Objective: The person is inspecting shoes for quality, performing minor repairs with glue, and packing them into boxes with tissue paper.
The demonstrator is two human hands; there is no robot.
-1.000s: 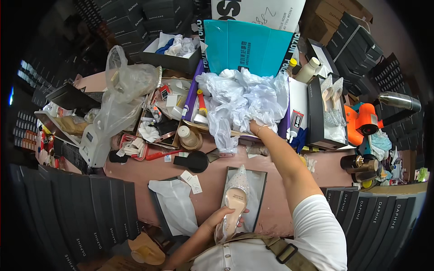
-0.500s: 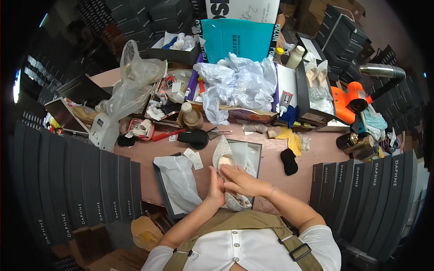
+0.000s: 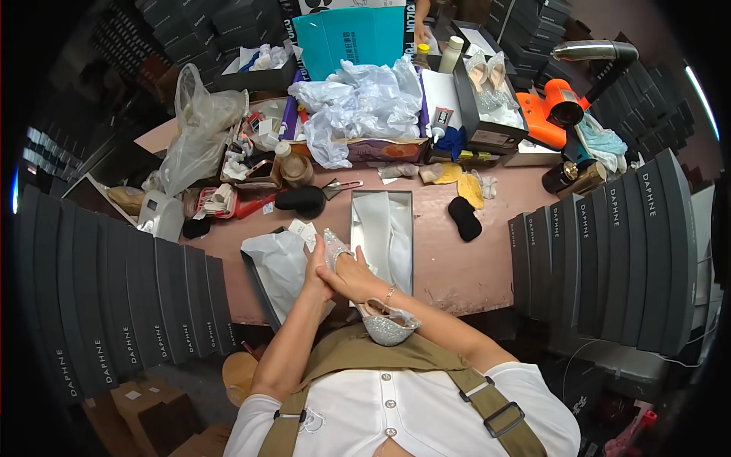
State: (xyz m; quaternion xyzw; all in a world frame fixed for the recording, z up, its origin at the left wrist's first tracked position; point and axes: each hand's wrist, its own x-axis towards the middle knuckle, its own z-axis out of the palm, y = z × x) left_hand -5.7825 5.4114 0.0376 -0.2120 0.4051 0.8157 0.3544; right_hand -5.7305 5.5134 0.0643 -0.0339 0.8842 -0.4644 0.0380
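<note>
A pointed shoe covered in silver glitter [image 3: 333, 245] is held between my hands, its toe pointing away from me. My left hand [image 3: 315, 268] wraps its left side. My right hand [image 3: 352, 277] closes over it from the right, hiding its middle. Just below my right wrist, another glittery rounded shoe part [image 3: 390, 326] rests against my apron. I cannot tell whether it is the same shoe's heel or a second shoe. Beyond my hands lies an open shoebox [image 3: 413, 228] lined with white tissue. A tissue-covered box part [image 3: 266, 305] lies to the left, with white tags [image 3: 302, 230] beside it.
Dark shoeboxes [image 3: 126, 320] are stacked at left, with more boxes [image 3: 601, 244] at right. A black pad [image 3: 464, 219] and yellow cloth [image 3: 470, 190] lie on the pink table [image 3: 472, 274]. Crumpled tissue [image 3: 365, 107], an orange heat gun [image 3: 550, 114] and another open shoebox [image 3: 474, 114] stand beyond.
The view has shifted. My hands and the shoe have moved left relative to the open box, and my fingers have closed around the shoe. More of the lower glittery part shows.
</note>
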